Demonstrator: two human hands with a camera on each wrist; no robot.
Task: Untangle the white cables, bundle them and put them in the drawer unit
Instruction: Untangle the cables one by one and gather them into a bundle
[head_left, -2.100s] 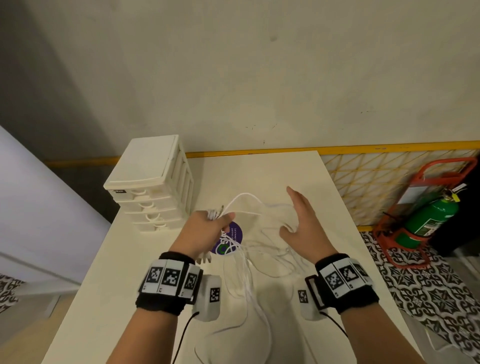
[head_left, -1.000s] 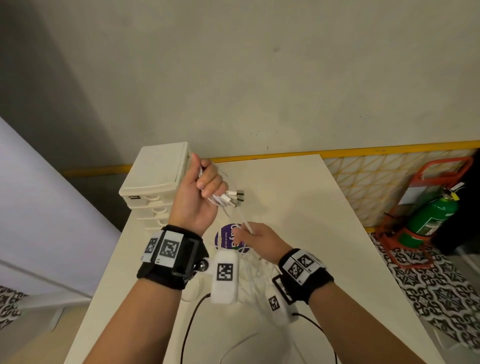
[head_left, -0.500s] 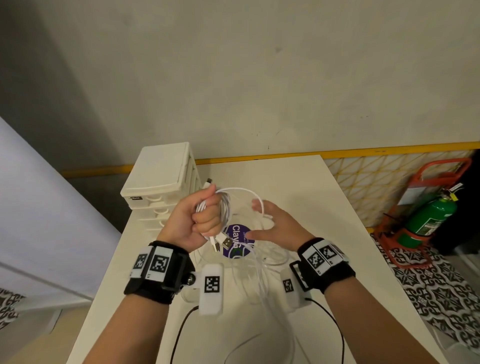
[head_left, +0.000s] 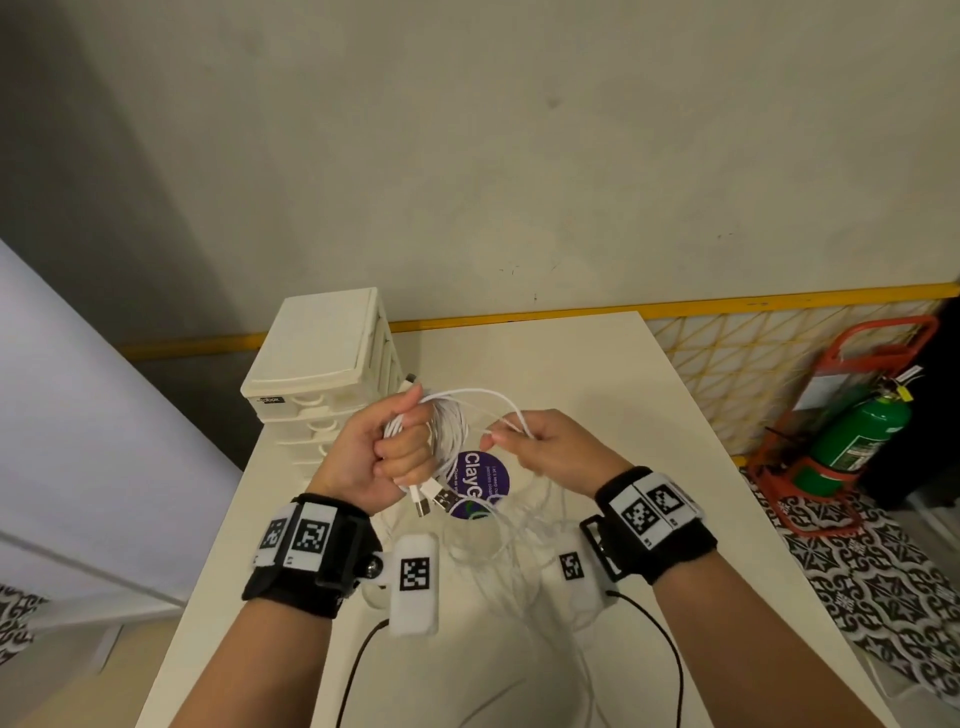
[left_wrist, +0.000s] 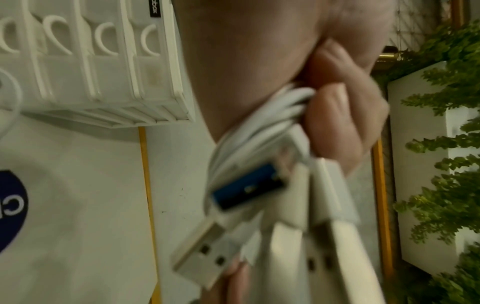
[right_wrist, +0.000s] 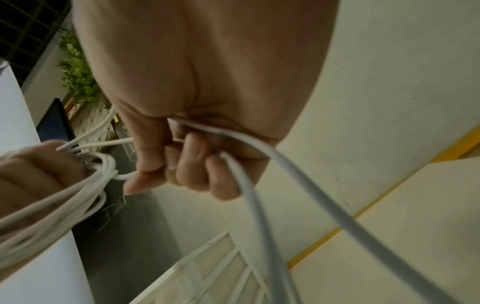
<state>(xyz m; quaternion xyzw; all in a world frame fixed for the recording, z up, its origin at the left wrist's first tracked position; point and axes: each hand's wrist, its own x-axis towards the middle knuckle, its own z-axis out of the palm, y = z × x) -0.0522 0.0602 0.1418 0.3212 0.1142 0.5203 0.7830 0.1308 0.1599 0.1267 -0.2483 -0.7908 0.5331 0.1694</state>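
Left hand (head_left: 387, 457) grip stayed clenched on the coiled white cables (head_left: 448, 428) above the surface (head_left: 597, 374), while the right hand (head_left: 550, 449), spread half a second earlier, pinched a loop; coiling advanced, loose lengths remained, drawer unit (head_left: 322, 364) untouched.

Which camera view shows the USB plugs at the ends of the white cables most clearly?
The left wrist view: the USB plugs fill the frame below the left hand, and their metal shells and one blue insert show. The head view shows them small, hanging under the fist. The right wrist view shows only cable strands, no plugs.
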